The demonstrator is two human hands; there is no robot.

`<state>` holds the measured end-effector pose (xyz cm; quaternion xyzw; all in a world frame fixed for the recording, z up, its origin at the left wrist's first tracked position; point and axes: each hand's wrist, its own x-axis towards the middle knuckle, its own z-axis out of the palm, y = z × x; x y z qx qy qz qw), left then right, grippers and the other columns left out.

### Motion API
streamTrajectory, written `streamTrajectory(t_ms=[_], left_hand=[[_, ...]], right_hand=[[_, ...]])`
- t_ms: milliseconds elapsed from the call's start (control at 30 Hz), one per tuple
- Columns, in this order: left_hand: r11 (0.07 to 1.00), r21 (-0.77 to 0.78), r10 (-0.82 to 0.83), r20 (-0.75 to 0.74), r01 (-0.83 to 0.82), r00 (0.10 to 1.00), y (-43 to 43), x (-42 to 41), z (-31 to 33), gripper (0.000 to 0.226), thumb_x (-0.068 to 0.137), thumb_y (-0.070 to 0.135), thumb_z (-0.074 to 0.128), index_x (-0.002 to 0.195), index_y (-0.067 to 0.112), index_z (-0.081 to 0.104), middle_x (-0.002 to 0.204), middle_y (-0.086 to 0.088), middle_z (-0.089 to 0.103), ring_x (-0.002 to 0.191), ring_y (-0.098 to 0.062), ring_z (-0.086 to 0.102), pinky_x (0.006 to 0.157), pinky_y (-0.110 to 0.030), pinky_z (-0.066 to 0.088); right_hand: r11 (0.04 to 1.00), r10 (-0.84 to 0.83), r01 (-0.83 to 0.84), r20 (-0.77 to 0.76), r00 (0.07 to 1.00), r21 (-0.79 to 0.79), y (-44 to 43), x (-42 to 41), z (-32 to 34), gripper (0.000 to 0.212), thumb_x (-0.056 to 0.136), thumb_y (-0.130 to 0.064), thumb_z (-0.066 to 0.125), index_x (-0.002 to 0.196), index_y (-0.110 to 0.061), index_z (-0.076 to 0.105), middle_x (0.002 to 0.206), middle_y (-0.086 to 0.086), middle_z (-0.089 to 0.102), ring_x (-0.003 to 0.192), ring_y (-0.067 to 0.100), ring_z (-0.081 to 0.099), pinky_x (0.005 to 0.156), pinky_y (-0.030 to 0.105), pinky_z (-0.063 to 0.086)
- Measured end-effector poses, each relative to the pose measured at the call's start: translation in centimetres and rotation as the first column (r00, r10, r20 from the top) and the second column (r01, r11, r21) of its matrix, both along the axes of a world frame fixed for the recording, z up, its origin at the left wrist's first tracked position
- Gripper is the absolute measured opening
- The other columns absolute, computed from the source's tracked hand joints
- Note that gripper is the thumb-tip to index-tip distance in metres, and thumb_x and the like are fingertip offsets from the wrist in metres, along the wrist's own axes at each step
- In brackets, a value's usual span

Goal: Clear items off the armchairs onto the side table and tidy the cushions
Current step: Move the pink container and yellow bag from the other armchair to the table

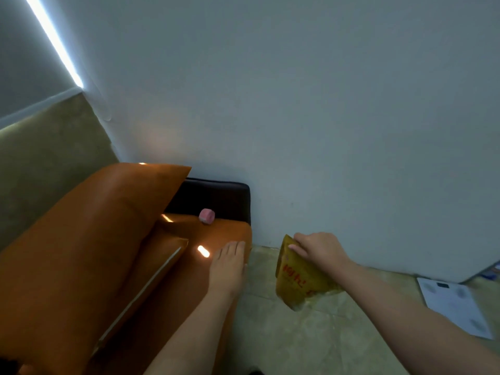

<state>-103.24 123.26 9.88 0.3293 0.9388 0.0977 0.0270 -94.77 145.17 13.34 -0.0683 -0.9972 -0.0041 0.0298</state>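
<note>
An orange leather armchair (108, 253) fills the lower left, its seat stretching toward the wall. A small pink object (207, 215) sits at the far end of the seat, in front of a dark brown armrest (216, 197). My left hand (228, 263) lies flat on the seat's right edge, fingers together, holding nothing. To the right, my right hand (315, 249) grips the top of a yellow snack bag (297, 282) with red lettering, which hangs above the floor beside the chair.
A grey wall (324, 104) rises directly behind the chair. The floor (297, 342) is beige tile. A white bathroom scale (454, 304) lies on it at the right. A tan padded panel (48, 147) stands at the left behind the chair's back.
</note>
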Motion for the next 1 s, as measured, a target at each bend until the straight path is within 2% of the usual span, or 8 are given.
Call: streamTrajectory(t_ms=[167,300,400,500,533,700,900,1000], left_hand=[[0.997,0.079,0.021,-0.035,-0.018,0.999,5.2,-6.8,2.0,0.055,0.099,0.026,0.041,0.15,0.018,0.021,0.155,-0.001,0.028,0.145,-0.017,0.02,0.117,-0.03,0.012],[0.995,0.08,0.06,-0.01,-0.059,0.998,8.2,-10.6,2.6,0.054,0.1,0.024,0.039,0.151,0.02,0.021,0.156,0.0,0.027,0.145,-0.016,0.018,0.118,-0.031,0.01],[0.991,0.074,0.111,0.026,-0.113,0.993,10.3,-12.8,1.8,0.056,0.098,0.02,0.039,0.151,0.019,0.022,0.156,-0.001,0.026,0.145,-0.017,0.018,0.118,-0.032,0.01],[0.979,0.075,0.185,0.049,-0.189,0.981,12.3,-15.0,0.5,0.059,0.094,0.023,0.046,0.15,0.018,0.026,0.154,-0.001,0.03,0.144,-0.017,0.021,0.118,-0.033,0.014],[0.969,0.08,0.229,0.069,-0.234,0.971,13.0,-15.8,0.2,0.06,0.093,0.024,0.048,0.149,0.019,0.027,0.153,-0.001,0.031,0.144,-0.018,0.022,0.119,-0.034,0.015],[0.858,0.155,0.461,0.19,-0.49,0.867,16.8,-18.2,-0.8,0.056,0.094,0.029,0.05,0.146,0.021,0.033,0.15,-0.002,0.038,0.14,-0.019,0.03,0.117,-0.036,0.023],[0.794,0.12,0.564,0.219,-0.596,0.796,17.9,-19.5,-2.1,0.057,0.097,0.044,0.044,0.147,0.022,0.03,0.152,0.0,0.033,0.14,-0.018,0.028,0.113,-0.03,0.02],[0.753,0.044,0.63,0.239,-0.656,0.739,16.9,-21.1,-4.5,0.062,0.094,0.051,0.046,0.146,0.022,0.031,0.15,0.001,0.036,0.138,-0.017,0.03,0.113,-0.032,0.021]], right_hand=[[1.0,0.015,-0.014,-0.064,0.998,0.008,4.5,-7.0,1.7,0.038,0.098,-0.048,0.037,0.104,-0.015,0.057,0.094,0.009,0.069,0.088,0.031,0.065,0.061,0.032,0.036],[0.995,0.093,-0.099,-0.17,0.981,-0.026,7.1,-11.7,0.9,0.031,0.092,-0.041,0.054,0.087,-0.012,0.062,0.07,0.012,0.068,0.063,0.032,0.065,0.051,0.03,0.037],[0.987,0.155,-0.16,-0.227,0.962,-0.005,9.5,-15.6,0.2,0.042,0.087,-0.05,0.043,0.074,-0.015,0.061,0.054,0.008,0.062,0.048,0.029,0.061,0.042,0.028,0.035],[0.97,0.231,-0.24,-0.184,0.955,-0.028,12.8,-19.7,0.2,0.042,0.091,-0.051,0.038,0.084,-0.016,0.061,0.071,0.009,0.067,0.065,0.03,0.065,0.051,0.031,0.038],[0.963,0.255,-0.265,-0.164,0.953,-0.043,14.0,-21.0,0.0,0.042,0.091,-0.051,0.039,0.086,-0.016,0.061,0.074,0.008,0.068,0.068,0.03,0.065,0.053,0.031,0.037],[0.917,0.386,-0.396,-0.158,0.909,-0.041,18.0,-27.3,-1.0,0.036,0.077,-0.05,0.048,0.059,-0.02,0.054,0.043,0.002,0.054,0.036,0.024,0.055,0.03,0.022,0.031],[0.815,0.559,-0.569,-0.109,0.822,-0.105,17.1,-32.4,-3.2,0.029,0.075,-0.039,0.065,0.06,-0.021,0.049,0.041,0.0,0.05,0.034,0.022,0.051,0.038,0.02,0.021],[0.794,0.568,-0.58,-0.12,0.815,-0.182,16.8,-34.9,-5.4,0.03,0.085,-0.042,0.054,0.066,-0.019,0.049,0.048,0.005,0.054,0.043,0.028,0.056,0.041,0.025,0.029]])
